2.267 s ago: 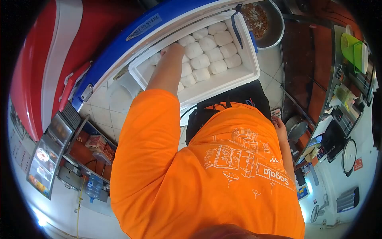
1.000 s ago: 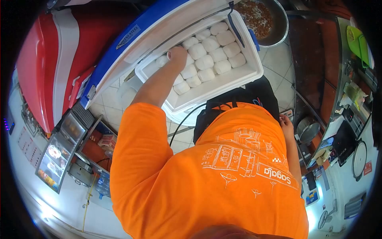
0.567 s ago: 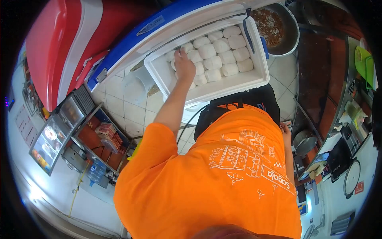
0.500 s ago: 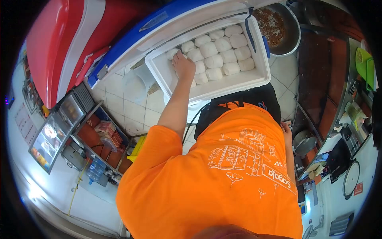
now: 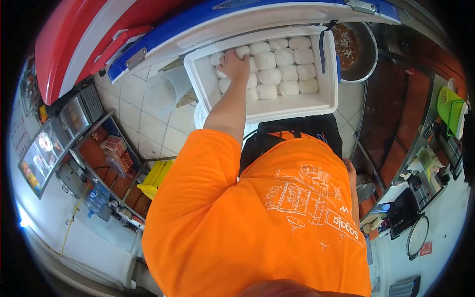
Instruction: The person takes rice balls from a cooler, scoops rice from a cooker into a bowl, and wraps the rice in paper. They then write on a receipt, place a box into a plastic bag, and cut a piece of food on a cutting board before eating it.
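Note:
My left hand reaches palm down into the left part of an open white cooler. Its fingers are spread over the white rounded pieces, which look like dough balls. One dough ball at the back left touches the thumb side of this hand and is partly covered by it. The dough balls lie in rows along the cooler's floor. Down at my right side hangs my right hand, far from the cooler; its fingers are mostly hidden beside my orange shirt.
The cooler's blue-edged lid stands raised behind it. A large metal bowl with reddish-brown contents is at its right. A red cooler stands back left. A shelf with egg trays and a yellow crate are left; a counter runs along the right.
My left hand has shifted right and toward the back over the dough balls, its fingers more spread. The whole view has turned slightly. My right hand stays at my side.

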`<state>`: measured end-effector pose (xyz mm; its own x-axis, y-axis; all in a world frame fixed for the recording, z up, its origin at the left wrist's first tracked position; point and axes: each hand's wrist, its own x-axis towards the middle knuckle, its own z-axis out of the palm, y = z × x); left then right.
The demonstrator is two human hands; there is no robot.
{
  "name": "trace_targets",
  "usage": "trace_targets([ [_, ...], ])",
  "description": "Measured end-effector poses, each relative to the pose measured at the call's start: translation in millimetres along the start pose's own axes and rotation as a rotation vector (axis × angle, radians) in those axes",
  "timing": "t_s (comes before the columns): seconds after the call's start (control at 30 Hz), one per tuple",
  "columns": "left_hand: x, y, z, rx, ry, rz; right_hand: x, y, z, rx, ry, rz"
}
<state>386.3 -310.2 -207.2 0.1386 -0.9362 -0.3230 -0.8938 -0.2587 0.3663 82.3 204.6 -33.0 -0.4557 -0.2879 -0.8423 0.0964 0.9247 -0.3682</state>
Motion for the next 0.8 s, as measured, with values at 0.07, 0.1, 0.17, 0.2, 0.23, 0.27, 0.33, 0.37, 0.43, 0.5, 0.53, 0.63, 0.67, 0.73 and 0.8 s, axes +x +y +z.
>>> trace_targets([
  [0.07, -1.6, -7.4, -1.4, 0.077, 0.046, 0.087, 0.1, 9.4, 3.0, 0.008, 0.008, 0.018],
  [0.1, 1.1, -12.2, 0.0, 0.084, 0.04, 0.097, 0.2, 12.7, 2.6, 0.079, 0.018, 0.016],
  [0.17, 5.4, -24.3, 4.6, 0.087, 0.048, 0.243, -4.0, 21.8, 1.9, 0.149, 0.031, 0.028],
  [0.2, 7.6, -30.2, 7.6, 0.091, 0.037, 0.243, -5.5, 17.2, 0.1, 0.082, 0.018, 0.019],
  [0.23, 12.5, -35.0, 10.2, 0.037, -0.023, 0.274, -5.3, 12.4, -1.5, 0.014, 0.002, 0.006],
  [0.27, 16.9, -38.9, 13.2, -0.017, -0.08, 0.304, -6.1, 7.7, -0.3, 0.065, -0.015, 0.041],
  [0.33, 16.3, -33.9, 20.4, 0.034, -0.087, 0.281, -3.5, 5.6, -1.6, 0.066, -0.026, 0.039],
  [0.37, 15.3, -30.3, 23.2, 0.08, -0.092, 0.262, -1.6, 5.7, -2.3, 0.067, -0.032, 0.033],
  [0.43, 17.1, -16.7, 21.5, 0.017, -0.142, 0.135, 8.9, 20.2, -5.2, 0.144, -0.041, 0.041],
  [0.5, 22.7, -13.2, 19.4, -0.052, -0.189, 0.005, 11.2, 24.5, -4.8, 0.216, -0.047, 0.049],
  [0.53, 28.3, -11.6, 20.7, -0.067, -0.18, -0.114, 10.3, 19.5, -3.8, 0.213, -0.034, 0.069],
  [0.63, 38.3, 1.6, 4.5, -0.013, -0.309, -0.207, 2.5, 0.7, -3.5, 0.201, -0.031, 0.09],
  [0.67, 40.4, 5.5, -2.3, 0.062, -0.443, -0.176, 0.1, -5.7, -2.8, 0.199, -0.045, 0.089],
  [0.73, 39.6, 7.6, -5.9, 0.06, -0.446, -0.191, 7.0, 6.9, -7.2, 0.31, -0.053, 0.113],
  [0.8, 35.3, 6.2, -8.8, 0.062, -0.447, -0.204, 9.3, 15.4, -7.0, 0.425, -0.063, 0.139],
])
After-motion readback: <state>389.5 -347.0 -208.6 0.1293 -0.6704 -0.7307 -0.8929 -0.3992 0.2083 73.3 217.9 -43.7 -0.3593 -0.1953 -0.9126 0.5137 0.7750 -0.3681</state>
